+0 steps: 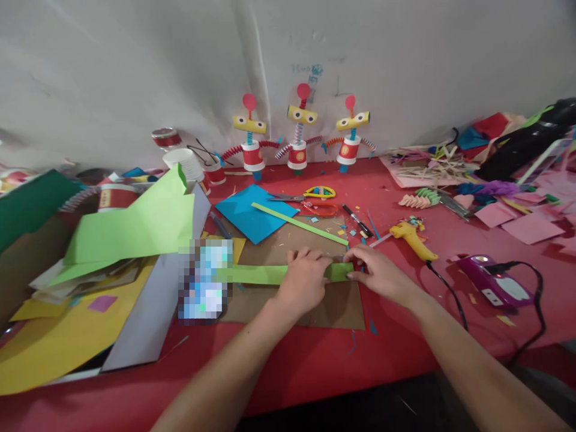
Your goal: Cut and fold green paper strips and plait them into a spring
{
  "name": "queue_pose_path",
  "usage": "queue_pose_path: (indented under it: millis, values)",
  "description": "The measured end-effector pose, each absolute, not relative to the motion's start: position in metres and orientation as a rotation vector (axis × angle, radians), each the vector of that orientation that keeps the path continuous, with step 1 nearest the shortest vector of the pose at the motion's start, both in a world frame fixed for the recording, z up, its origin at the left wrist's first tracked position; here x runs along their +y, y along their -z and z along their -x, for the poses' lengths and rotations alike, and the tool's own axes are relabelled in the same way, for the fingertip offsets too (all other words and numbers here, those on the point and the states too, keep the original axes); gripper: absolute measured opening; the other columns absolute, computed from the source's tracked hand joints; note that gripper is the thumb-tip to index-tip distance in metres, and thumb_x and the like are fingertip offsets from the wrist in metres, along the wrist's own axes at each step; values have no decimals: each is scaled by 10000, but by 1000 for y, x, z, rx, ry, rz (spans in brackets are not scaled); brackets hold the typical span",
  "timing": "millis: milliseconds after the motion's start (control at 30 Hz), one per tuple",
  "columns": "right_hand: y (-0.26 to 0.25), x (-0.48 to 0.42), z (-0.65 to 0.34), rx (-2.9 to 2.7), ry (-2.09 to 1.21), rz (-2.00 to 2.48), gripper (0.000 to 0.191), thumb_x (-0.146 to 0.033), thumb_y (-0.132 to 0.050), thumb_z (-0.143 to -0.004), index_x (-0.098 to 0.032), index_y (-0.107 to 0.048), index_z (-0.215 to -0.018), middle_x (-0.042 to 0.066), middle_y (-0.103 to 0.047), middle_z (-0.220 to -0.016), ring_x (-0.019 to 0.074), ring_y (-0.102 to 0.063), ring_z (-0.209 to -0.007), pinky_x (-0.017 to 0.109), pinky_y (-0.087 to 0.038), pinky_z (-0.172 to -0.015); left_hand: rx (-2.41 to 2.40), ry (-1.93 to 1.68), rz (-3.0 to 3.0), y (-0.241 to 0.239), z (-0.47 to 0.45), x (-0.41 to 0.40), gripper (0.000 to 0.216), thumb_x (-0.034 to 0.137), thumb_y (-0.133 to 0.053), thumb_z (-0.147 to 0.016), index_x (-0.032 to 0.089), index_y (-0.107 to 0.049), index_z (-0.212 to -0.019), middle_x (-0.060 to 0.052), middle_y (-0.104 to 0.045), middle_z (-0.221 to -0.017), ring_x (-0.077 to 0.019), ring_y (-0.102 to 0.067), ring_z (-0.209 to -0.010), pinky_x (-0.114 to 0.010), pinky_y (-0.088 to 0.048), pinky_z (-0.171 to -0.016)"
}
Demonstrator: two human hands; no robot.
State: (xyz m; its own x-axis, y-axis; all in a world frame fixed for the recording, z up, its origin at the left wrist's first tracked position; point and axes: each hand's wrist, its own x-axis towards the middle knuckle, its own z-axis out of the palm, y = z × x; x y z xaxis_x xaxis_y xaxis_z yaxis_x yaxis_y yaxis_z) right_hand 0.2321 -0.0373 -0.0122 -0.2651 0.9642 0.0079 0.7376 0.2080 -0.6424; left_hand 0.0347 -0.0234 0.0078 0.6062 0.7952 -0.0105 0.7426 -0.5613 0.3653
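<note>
The green paper strip (pixel 262 275) lies lengthwise across the brown cardboard sheet (pixel 288 313). The left hand (pixel 306 277) rests over its middle, fingers curled and close together; the palm side is hidden, so whether they grip cannot be told. The right hand (pixel 378 271) is at the strip's right end, thumb and forefinger slightly parted; a firm pinch cannot be confirmed. Pixelation obscures an object beside the strip's left end. Both forearms are cut off by the lower edge. The yellow glue gun (pixel 411 240) lies right of the cardboard.
</note>
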Motion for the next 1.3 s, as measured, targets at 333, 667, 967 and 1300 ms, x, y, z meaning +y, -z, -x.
queue_pose_path:
  millis: [333,667,967,1300]
  values:
    - [15,-49,-230,-2017,-596,1554,241,-272,-574,-779,-251,-575,-1019,58,-547,-1045,211,-540,-956,355,-428,-835,1271,-191,-2506,-5,-35,-24,352,231,-534,-774,242,-569,-1125,-67,-571,-1061,-242,-492,-1016,-405,-294,-845]
    - [24,-66,-220,-1823,-674,1677,456,-298,-556,-778,-264,-458,-1222,61,-609,-1088,236,-573,-976,389,-445,-837,1195,-338,-2449,-1,-38,-26,259,134,-535,-748,231,-538,-988,-15,-590,-1001,-196,-504,-985,-366,-318,-859]
    - [19,-69,-256,-1848,-696,1799,444,-323,-501,-798,-247,-463,-1234,8,-623,-711,200,-585,-611,306,-457,-559,1218,-201,-2572,-20,-40,-36,195,272,-543,-782,212,-571,-965,-70,-564,-1022,-234,-501,-990,-392,-379,-866]
    - [6,-82,-224,-2146,-366,1597,244,-183,-454,-828,-240,-564,-1038,72,-570,-1015,242,-500,-991,390,-406,-852,1258,-176,-2582,-5,-51,-46,192,175,-416,-804,183,-597,-867,-75,-637,-845,-215,-590,-811,-334,-448,-710]
